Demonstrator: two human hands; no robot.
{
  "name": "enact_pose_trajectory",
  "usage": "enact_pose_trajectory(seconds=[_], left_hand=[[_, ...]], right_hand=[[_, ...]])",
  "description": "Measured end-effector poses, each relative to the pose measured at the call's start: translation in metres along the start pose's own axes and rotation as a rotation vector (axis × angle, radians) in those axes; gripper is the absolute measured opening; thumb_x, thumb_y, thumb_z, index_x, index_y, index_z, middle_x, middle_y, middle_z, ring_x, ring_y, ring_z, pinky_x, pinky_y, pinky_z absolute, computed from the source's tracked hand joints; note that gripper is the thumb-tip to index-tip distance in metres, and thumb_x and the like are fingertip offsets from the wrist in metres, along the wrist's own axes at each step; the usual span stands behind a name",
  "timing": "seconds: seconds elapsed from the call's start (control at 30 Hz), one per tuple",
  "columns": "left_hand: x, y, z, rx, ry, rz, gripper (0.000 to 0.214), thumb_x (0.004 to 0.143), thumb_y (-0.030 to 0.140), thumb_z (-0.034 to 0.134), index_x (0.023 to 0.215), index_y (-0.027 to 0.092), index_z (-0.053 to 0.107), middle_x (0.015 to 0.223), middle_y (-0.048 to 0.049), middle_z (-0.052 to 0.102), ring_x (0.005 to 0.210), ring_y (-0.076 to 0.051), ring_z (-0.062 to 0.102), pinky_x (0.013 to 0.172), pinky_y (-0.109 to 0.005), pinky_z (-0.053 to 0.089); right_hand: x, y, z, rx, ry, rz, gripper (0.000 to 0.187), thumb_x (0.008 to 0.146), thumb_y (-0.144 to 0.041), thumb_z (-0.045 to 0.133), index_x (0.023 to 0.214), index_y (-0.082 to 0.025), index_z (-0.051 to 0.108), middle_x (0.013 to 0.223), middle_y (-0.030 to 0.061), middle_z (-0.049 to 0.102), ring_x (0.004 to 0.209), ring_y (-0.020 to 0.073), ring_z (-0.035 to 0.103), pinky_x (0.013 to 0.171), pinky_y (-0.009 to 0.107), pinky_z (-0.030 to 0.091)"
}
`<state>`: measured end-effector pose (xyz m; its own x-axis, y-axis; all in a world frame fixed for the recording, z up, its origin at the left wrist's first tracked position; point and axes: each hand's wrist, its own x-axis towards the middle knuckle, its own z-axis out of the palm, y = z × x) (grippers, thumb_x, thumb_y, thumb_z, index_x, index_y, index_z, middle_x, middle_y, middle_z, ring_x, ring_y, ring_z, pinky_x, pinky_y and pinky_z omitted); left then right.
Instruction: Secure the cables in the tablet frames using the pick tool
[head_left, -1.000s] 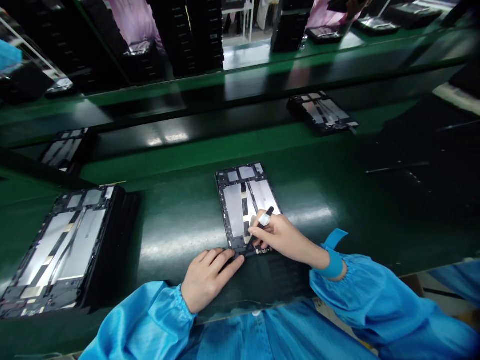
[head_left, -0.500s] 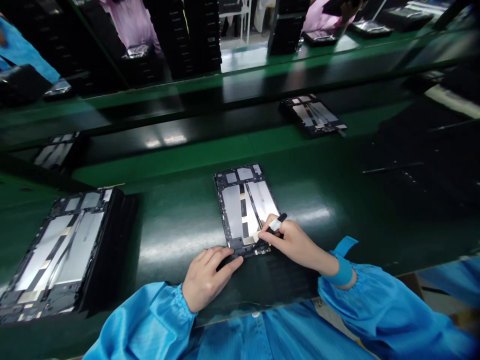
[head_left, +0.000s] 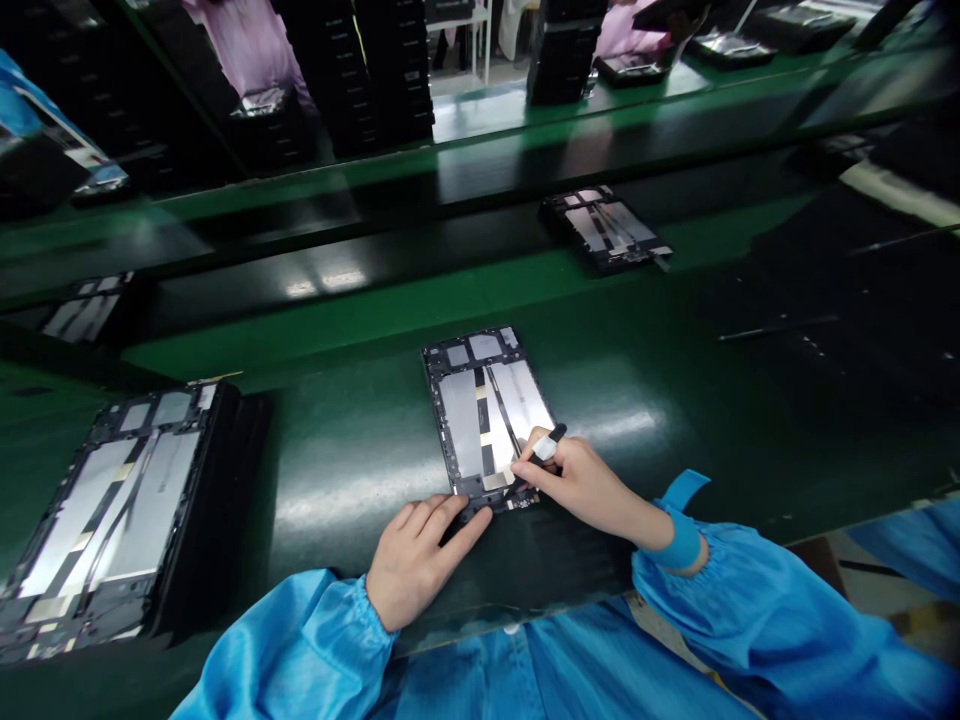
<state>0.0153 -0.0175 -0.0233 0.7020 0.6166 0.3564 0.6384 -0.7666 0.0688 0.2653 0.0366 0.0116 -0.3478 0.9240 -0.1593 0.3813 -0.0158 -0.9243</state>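
L hand (head_left: 420,560): fingers together, tips resting on lower edge of tablet frame (head_left: 461,420), which lies flat on green conveyor belt (head_left: 352,510), just ahead of the hands. R hand (head_left: 577,490): fingers clamped on black pointed tool (head_left: 551,442) w/ white band, tip at frame's lower edge. Blue wrist strap (head_left: 681,540) on R wrist. Second frame (head_left: 112,500) on black tray (head_left: 217,490) to L. Labels: too small to read.

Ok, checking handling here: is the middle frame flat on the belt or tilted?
Flat: the frame lies against the green belt with no gap showing along its edges, and the left hand rests at its near edge.
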Motion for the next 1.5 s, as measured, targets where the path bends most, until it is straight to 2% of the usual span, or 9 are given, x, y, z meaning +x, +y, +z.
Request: enact_pose_trajectory(seconds=[0.47, 0.73, 0.87, 1.0, 1.13, 1.27, 1.37, 1.43, 1.5], left_hand=[[0.02, 0.011, -0.002, -0.014, -0.072, -0.097, 0.032, 0.095, 0.026, 0.054, 0.127, 0.026, 0.058, 0.114, -0.0096, 0.061, 0.094, -0.025, 0.058, 0.075, -0.04, 0.055], [0.008, -0.007, -0.011, -0.162, -0.03, -0.057, 0.028, 0.099, 0.016, 0.047, 0.123, 0.019, 0.06, 0.127, -0.0105, 0.059, 0.107, -0.021, 0.057, 0.086, -0.034, 0.053], [0.027, 0.001, -0.012, -0.104, 0.07, 0.015, 0.017, 0.098, 0.025, 0.053, 0.107, 0.017, 0.064, 0.109, -0.0074, 0.067, 0.098, -0.02, 0.059, 0.083, -0.034, 0.05], [0.053, 0.004, 0.001, 0.035, 0.017, 0.125, 0.028, 0.1, 0.033, 0.048, 0.118, 0.016, 0.062, 0.106, -0.0082, 0.067, 0.092, -0.019, 0.06, 0.079, -0.033, 0.048], [0.084, -0.044, 0.024, 0.164, -0.053, -0.04, 0.033, 0.093, 0.036, 0.058, 0.123, 0.023, 0.061, 0.1, -0.0058, 0.066, 0.085, -0.02, 0.06, 0.07, -0.031, 0.046], [0.119, -0.139, 0.034, 0.283, 0.058, -0.267, 0.031, 0.09, 0.028, 0.058, 0.12, 0.021, 0.064, 0.1, -0.0089, 0.066, 0.087, -0.023, 0.061, 0.072, -0.033, 0.048], [0.135, -0.199, 0.031, 0.345, 0.185, -0.447, 0.037, 0.089, 0.013, 0.047, 0.122, 0.014, 0.063, 0.106, -0.0172, 0.064, 0.094, -0.03, 0.061, 0.08, -0.043, 0.049], [0.143, -0.22, 0.031, 0.36, 0.259, -0.536, 0.049, 0.084, 0.004, 0.041, 0.129, 0.012, 0.058, 0.113, -0.0212, 0.062, 0.104, -0.033, 0.059, 0.087, -0.05, 0.047], [0.153, -0.221, 0.039, 0.34, 0.278, -0.55, 0.058, 0.079, 0.0, 0.04, 0.134, 0.013, 0.054, 0.121, -0.0214, 0.059, 0.114, -0.033, 0.055, 0.094, -0.053, 0.043]], right_hand=[[0.002, 0.003, 0.001, -0.05, 0.044, -0.034, 0.018, 0.091, -0.031, 0.056, 0.077, -0.02, 0.058, 0.069, -0.0005, 0.062, 0.062, 0.0159, 0.061, 0.057, 0.026, 0.044], [0.01, 0.012, 0.002, 0.312, 0.124, 0.067, 0.031, 0.081, -0.049, 0.064, 0.076, -0.021, 0.051, 0.065, -0.0031, 0.058, 0.049, 0.0125, 0.056, 0.047, 0.024, 0.047], [0.02, 0.019, -0.004, 0.403, 0.301, 0.026, 0.036, 0.081, -0.054, 0.063, 0.084, -0.019, 0.059, 0.062, -0.0023, 0.061, 0.046, 0.0117, 0.057, 0.047, 0.025, 0.049], [0.039, 0.039, -0.027, 0.408, 0.644, -0.036, 0.048, 0.087, -0.058, 0.054, 0.107, -0.017, 0.065, 0.064, 0.0006, 0.064, 0.05, 0.014, 0.06, 0.046, 0.026, 0.05], [0.062, 0.066, -0.062, 0.353, 0.831, -0.085, 0.059, 0.085, -0.063, 0.054, 0.116, -0.014, 0.065, 0.082, 0.0073, 0.071, 0.058, 0.0156, 0.065, 0.048, 0.027, 0.054], [0.078, 0.089, -0.096, 0.318, 0.877, -0.084, 0.065, 0.088, -0.062, 0.049, 0.126, -0.011, 0.06, 0.072, 0.0078, 0.072, 0.053, 0.0157, 0.066, 0.047, 0.026, 0.053], [0.09, 0.103, -0.122, 0.253, 0.937, -0.087, 0.063, 0.091, -0.058, 0.046, 0.13, -0.01, 0.057, 0.079, 0.0115, 0.075, 0.063, 0.0189, 0.071, 0.056, 0.029, 0.058], [0.101, 0.111, -0.138, 0.193, 0.997, -0.085, 0.058, 0.094, -0.052, 0.042, 0.131, -0.01, 0.055, 0.091, 0.0148, 0.076, 0.076, 0.0219, 0.073, 0.067, 0.034, 0.06], [0.118, 0.115, -0.153, 0.114, 1.055, -0.071, 0.048, 0.096, -0.041, 0.042, 0.132, -0.012, 0.055, 0.103, 0.0163, 0.074, 0.092, 0.0254, 0.072, 0.08, 0.039, 0.058]])
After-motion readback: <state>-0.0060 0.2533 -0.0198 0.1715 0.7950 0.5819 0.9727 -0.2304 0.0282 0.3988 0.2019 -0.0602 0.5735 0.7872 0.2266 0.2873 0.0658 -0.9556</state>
